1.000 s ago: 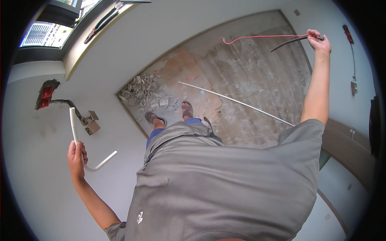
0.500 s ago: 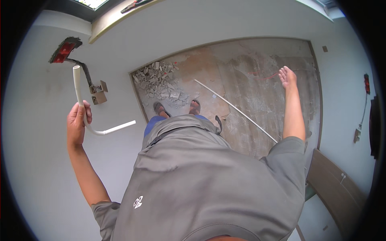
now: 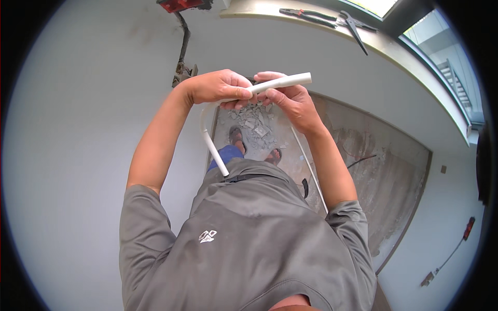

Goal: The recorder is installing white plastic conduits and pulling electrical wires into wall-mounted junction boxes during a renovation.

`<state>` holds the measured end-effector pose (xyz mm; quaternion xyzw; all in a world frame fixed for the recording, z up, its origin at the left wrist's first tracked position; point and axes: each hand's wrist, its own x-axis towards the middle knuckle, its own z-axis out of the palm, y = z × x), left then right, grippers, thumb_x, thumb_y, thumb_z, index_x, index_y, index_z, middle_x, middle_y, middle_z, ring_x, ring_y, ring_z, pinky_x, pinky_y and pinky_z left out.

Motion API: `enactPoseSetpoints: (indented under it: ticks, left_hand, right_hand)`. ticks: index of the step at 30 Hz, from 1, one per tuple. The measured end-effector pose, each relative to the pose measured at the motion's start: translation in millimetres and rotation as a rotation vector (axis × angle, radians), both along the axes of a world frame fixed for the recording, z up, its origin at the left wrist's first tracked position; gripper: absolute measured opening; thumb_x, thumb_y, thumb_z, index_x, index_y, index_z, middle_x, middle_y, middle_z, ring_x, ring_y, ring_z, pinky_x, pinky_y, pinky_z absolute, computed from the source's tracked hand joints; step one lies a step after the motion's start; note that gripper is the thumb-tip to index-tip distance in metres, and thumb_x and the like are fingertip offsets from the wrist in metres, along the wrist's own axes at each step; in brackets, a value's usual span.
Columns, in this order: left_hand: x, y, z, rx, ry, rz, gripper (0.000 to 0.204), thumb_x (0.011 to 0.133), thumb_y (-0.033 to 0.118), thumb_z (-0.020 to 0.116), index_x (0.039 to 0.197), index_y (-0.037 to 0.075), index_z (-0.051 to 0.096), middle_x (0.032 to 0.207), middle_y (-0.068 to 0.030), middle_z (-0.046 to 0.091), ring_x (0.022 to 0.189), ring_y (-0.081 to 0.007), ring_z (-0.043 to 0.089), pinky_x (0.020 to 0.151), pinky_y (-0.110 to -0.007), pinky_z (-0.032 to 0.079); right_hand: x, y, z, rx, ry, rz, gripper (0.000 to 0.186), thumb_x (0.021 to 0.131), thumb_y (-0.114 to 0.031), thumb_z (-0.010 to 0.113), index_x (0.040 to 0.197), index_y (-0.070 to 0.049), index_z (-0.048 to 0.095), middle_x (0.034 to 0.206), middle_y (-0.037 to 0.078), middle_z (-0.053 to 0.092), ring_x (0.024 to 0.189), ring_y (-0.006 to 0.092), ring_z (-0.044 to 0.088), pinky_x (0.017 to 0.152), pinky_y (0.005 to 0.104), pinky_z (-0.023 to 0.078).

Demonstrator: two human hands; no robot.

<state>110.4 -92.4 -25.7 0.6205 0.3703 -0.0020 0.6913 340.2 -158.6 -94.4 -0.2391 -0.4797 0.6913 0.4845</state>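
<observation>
A bent white plastic pipe (image 3: 215,151) is held up in front of my chest, its wider straight end pointing right and its thinner end hanging down by my waist. My left hand (image 3: 222,88) is closed around it near the bend, thumb along the top. Close beside it, my right hand (image 3: 293,102) has the straight part between thumb and fingers, just short of the wider end. Part of the bend is hidden behind my left hand.
Pliers (image 3: 307,15) and another dark-handled tool (image 3: 354,31) lie on the window sill (image 3: 249,8) ahead. Rubble (image 3: 255,124) and a long white pipe (image 3: 310,168) are on the floor. Red wall boxes (image 3: 179,4) sit at the upper left.
My right hand has come in from the far right and taken hold of the pipe. My left hand has brought the pipe to the middle and tilted it. The view has turned toward the window sill.
</observation>
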Motion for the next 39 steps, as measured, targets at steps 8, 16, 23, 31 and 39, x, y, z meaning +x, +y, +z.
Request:
enactPoseSetpoints:
  ticks: [8,16,23,31,39]
  left_hand:
    - [-72.3,-0.6,-79.7,-0.115,-0.223,0.388,0.049,0.087,0.021,0.075,0.126,0.002,0.050,0.103,-0.0088,0.063,0.089,-0.0131,0.063,0.074,-0.027,0.054]
    - [-126.8,-71.6,-161.2,-0.705,-0.555,0.612,0.043,0.095,0.014,0.065,0.133,0.006,0.046,0.104,-0.0097,0.065,0.099,-0.0226,0.066,0.086,-0.038,0.057]
    - [-214.9,-8.2,-249.8,-0.770,-0.759,1.169,0.028,0.098,0.014,0.058,0.124,0.002,0.056,0.099,-0.0091,0.064,0.093,-0.0219,0.064,0.083,-0.036,0.054]
    - [-235.8,93.1,-296.1,-0.656,-0.858,1.725,0.026,0.103,0.025,0.050,0.115,0.002,0.053,0.109,-0.0145,0.061,0.104,-0.0288,0.062,0.086,-0.042,0.057]
    - [-232.1,175.9,-333.9,-0.614,-0.886,2.232,0.028,0.102,0.023,0.046,0.108,-0.003,0.053,0.103,-0.0200,0.064,0.098,-0.0318,0.066,0.082,-0.041,0.062]
  right_hand:
    - [-53.1,38.2,-23.1,-0.186,-0.064,-0.118,0.030,0.100,-0.021,0.059,0.119,0.001,0.065,0.105,0.013,0.070,0.097,0.0209,0.068,0.081,0.0320,0.057]
    - [-97.2,105.1,-30.5,-0.180,-0.194,-0.453,0.018,0.096,-0.012,0.065,0.109,0.000,0.060,0.093,0.010,0.069,0.083,0.0180,0.071,0.069,0.0279,0.058]
    - [-180.2,183.6,-45.1,0.089,-0.479,-0.510,0.017,0.093,-0.014,0.070,0.104,-0.002,0.065,0.087,0.004,0.069,0.082,0.0095,0.066,0.073,0.0243,0.053]
    - [-252.4,264.1,-73.8,0.186,-0.744,-0.415,0.022,0.092,-0.018,0.071,0.107,-0.003,0.067,0.086,0.000,0.066,0.078,0.0060,0.057,0.068,0.0225,0.047]
    - [-288.1,339.4,-95.2,0.376,-0.789,-0.267,0.026,0.090,-0.024,0.069,0.107,-0.005,0.067,0.097,0.014,0.069,0.083,0.0275,0.067,0.076,0.0359,0.053]
